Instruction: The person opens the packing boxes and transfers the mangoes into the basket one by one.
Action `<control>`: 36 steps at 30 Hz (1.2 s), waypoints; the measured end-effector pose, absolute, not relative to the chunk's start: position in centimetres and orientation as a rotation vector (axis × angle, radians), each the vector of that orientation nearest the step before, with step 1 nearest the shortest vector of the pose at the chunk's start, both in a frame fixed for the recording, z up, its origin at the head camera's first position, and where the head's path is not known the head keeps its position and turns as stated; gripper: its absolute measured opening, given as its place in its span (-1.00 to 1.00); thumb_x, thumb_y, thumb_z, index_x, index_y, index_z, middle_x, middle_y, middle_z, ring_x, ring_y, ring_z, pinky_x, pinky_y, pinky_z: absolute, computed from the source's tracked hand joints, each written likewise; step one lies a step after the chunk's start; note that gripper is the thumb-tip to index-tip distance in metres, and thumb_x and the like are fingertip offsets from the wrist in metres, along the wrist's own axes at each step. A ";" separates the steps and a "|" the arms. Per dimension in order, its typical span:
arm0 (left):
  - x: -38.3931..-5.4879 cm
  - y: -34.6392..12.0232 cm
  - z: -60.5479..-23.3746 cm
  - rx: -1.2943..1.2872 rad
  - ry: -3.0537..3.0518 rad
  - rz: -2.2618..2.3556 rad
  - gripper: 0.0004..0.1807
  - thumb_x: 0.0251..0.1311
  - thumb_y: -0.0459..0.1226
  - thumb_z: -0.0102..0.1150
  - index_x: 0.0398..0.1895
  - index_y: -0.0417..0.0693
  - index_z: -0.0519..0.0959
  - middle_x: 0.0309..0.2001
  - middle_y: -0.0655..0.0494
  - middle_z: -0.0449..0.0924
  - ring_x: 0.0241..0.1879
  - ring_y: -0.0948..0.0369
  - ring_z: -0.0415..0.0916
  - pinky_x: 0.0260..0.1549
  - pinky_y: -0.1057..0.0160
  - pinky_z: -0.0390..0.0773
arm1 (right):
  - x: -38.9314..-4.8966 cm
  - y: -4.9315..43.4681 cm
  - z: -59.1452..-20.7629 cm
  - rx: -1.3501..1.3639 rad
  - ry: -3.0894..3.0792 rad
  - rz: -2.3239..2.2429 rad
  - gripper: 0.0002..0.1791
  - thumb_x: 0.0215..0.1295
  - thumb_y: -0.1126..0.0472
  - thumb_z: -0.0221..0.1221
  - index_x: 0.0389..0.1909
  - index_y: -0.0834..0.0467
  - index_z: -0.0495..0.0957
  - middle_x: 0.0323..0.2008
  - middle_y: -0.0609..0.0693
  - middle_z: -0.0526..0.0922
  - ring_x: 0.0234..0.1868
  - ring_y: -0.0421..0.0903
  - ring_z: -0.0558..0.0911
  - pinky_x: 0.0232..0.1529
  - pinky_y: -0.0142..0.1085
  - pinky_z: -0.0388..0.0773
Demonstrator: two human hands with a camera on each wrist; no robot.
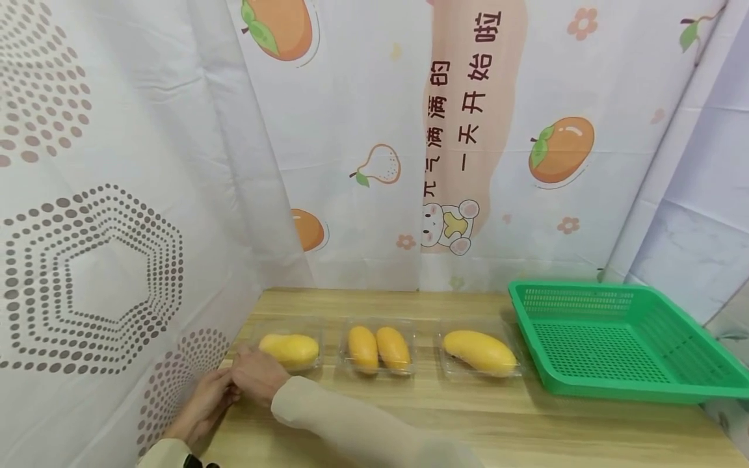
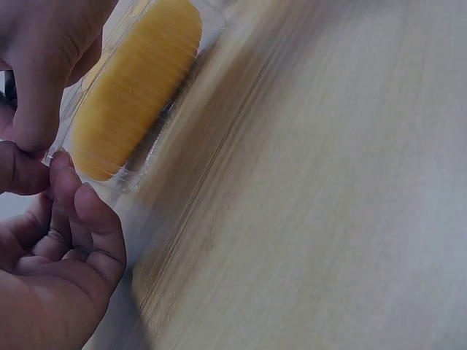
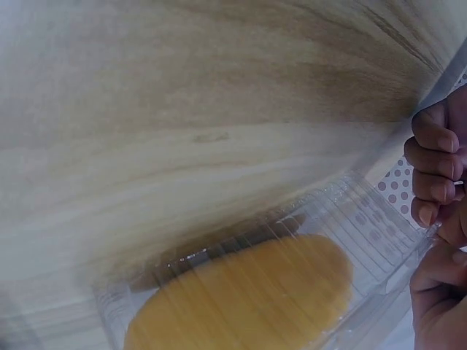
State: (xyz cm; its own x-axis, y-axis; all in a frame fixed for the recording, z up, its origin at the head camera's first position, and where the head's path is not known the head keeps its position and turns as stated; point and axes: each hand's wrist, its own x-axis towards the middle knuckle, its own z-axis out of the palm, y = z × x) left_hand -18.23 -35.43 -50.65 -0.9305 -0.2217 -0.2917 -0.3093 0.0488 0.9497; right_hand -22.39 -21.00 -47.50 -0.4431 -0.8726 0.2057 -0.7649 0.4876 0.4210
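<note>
At the left end of the table, a clear plastic box (image 2: 131, 181) holds yellow mango-like fruit (image 1: 295, 351). My left hand (image 1: 201, 403) is at the box's near left corner, its fingers curled and their tips pinching the rim. From above, my right hand (image 1: 260, 376) reaches across and pinches the same edge, the two hands' fingertips meeting there. In the left wrist view the lid lies over the fruit. The right wrist view shows the ridged clear plastic beside the curled fingers (image 3: 438, 164) of the left hand.
To the right stand two more clear boxes, one with two orange-yellow fruits (image 1: 377, 350), the other with one long yellow fruit (image 1: 480, 352). A green plastic basket (image 1: 585, 389) sits at the table's right end. Printed curtains (image 1: 351, 247) hang behind and at the left.
</note>
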 end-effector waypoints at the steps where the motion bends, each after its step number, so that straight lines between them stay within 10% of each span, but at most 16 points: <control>1: -18.3 -35.4 -50.6 -0.574 2.218 2.055 -0.65 0.56 -0.36 -0.16 -0.41 -0.13 0.57 -0.40 0.13 0.49 -0.36 0.19 0.45 -0.32 0.25 0.57 | -22.4 -21.0 -47.5 1.361 -2.347 -0.367 -0.86 0.41 0.05 0.31 -0.06 -0.14 0.66 -0.17 -0.27 0.54 -0.18 -0.33 0.36 -0.19 -0.64 0.43; 36: -17.7 -35.6 -51.3 -0.409 2.229 2.038 -0.73 0.55 -0.37 -0.14 -0.26 -0.19 0.58 -0.34 0.09 0.55 -0.31 0.17 0.51 -0.27 0.24 0.60 | -22.7 -20.0 -46.8 1.323 -2.412 -0.252 -0.83 0.57 0.08 0.12 0.03 -0.05 0.64 -0.04 -0.17 0.50 -0.29 -0.38 0.45 -0.42 -0.59 0.51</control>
